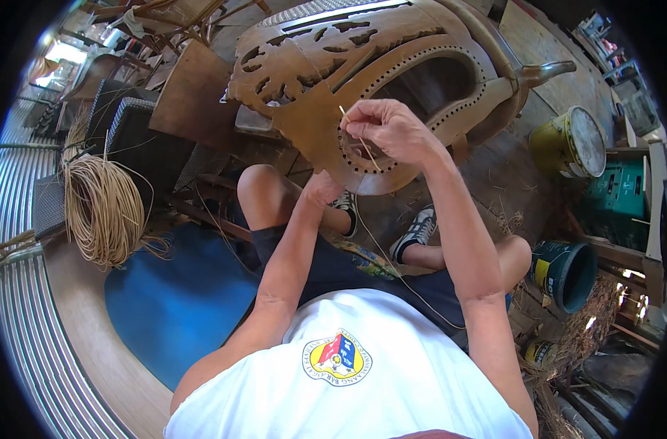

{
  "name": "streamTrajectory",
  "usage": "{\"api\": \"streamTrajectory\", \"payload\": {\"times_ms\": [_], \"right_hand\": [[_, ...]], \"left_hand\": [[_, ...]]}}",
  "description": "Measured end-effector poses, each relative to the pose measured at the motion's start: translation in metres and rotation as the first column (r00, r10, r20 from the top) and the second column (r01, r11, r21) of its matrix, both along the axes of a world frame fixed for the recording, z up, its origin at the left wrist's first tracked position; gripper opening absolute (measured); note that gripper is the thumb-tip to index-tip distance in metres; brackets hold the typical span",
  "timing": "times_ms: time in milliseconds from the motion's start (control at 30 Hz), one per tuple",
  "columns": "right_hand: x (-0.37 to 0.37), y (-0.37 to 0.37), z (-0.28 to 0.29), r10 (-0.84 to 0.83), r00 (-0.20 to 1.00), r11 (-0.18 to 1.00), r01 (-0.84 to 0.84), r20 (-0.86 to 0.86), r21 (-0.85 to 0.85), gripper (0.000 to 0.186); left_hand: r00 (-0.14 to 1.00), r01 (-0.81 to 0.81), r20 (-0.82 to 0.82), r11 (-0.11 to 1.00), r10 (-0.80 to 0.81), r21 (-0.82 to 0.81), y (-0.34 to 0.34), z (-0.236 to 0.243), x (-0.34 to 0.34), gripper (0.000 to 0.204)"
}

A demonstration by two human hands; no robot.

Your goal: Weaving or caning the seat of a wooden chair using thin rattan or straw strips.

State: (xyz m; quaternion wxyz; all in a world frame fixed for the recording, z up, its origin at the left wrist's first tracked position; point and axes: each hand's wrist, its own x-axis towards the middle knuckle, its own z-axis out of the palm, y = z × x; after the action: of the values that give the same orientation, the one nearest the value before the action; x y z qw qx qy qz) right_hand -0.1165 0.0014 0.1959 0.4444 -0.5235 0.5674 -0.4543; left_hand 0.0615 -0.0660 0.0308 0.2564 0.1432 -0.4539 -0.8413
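Observation:
A carved brown wooden furniture frame stands in front of my knees, with an oval opening ringed by small drilled holes. My right hand is over the near end of this opening, thumb and fingers pinched on a thin pale cane strand. One tip of the strand sticks up past the fingers, and its lower part runs down to the holed rim. My left hand reaches beneath the frame's near lower edge. Its fingers are hidden behind the wood. Another length of cane trails between my legs and across my lap.
At left hangs a big coil of cane beside dark woven panels. A blue round surface lies by my left side. On the right are a yellow bucket, a dark green bucket, a green crate and loose fibre scraps.

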Motion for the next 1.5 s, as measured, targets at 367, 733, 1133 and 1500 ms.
{"api": "streamTrajectory", "payload": {"times_ms": [367,733,1133,1500], "right_hand": [[-0.005,-0.061,0.03,0.048,0.976,0.997,-0.06,-0.211,-0.054,0.019],[-0.019,0.039,0.021,-0.094,0.938,0.996,0.09,0.333,0.028,0.022],[-0.008,0.018,0.019,-0.099,0.994,0.994,0.096,0.055,0.045,0.023],[-0.005,0.03,-0.009,-0.053,0.992,0.994,0.063,-0.112,0.091,0.026]], "left_hand": [[0.982,0.136,-0.171,0.939,-0.085,0.316,-0.009,-0.015,0.001,0.054],[0.969,0.179,-0.216,0.947,-0.122,0.267,-0.012,-0.012,-0.007,0.04],[0.975,-0.221,0.061,0.943,0.213,0.249,-0.015,-0.006,0.001,0.03],[0.893,-0.257,0.326,0.946,0.312,-0.199,-0.024,-0.031,0.005,0.037]]}}
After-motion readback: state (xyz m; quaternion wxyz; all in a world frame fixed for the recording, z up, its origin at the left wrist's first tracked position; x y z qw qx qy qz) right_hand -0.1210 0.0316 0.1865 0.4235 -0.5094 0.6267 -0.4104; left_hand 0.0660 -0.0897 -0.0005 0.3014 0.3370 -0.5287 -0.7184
